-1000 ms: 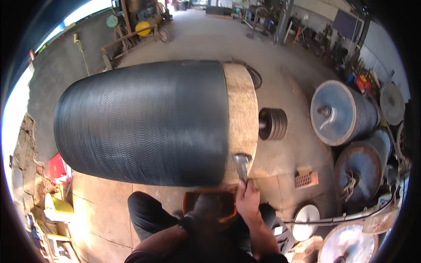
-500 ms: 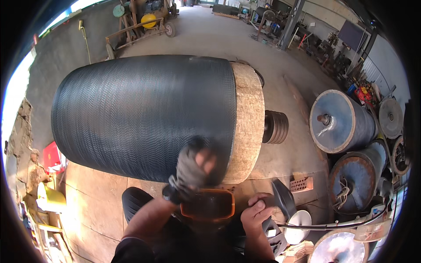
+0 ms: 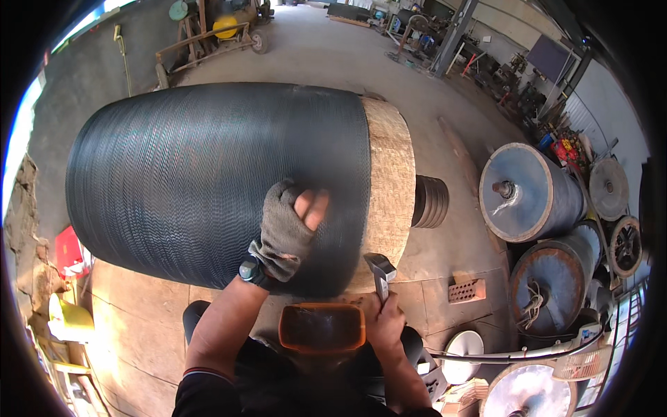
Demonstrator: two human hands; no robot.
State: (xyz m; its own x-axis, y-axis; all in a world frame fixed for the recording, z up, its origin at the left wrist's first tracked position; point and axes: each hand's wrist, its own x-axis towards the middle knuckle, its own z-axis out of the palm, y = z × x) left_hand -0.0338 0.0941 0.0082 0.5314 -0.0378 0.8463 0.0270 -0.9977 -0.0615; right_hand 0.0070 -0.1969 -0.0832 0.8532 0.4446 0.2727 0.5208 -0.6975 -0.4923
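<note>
A large drum covered in fine black ridges [image 3: 187,167] lies across in front of me, with a tan rough-surfaced band [image 3: 390,181] at its right end. My left hand [image 3: 293,221], in a grey glove with bare fingertips, rests against the right part of the black surface. Its fingers are curled together, and whatever they may hold is too small to make out. My right hand [image 3: 386,321], bare, grips a hammer [image 3: 382,272] upright, its head beside the lower edge of the tan band. Between my knees is a dark box with an orange rim [image 3: 322,349].
A ribbed dark shaft [image 3: 431,201] sticks out at the drum's right. Several blue-faced drums [image 3: 515,192] stand along the right side, near a perforated brick [image 3: 467,291]. A yellow container [image 3: 71,318] and a red object [image 3: 72,251] are at the left.
My left hand has moved up and slightly left on the drum. The right hand has come left, bringing the hammer upright near the tan band. The view has shifted slightly.
</note>
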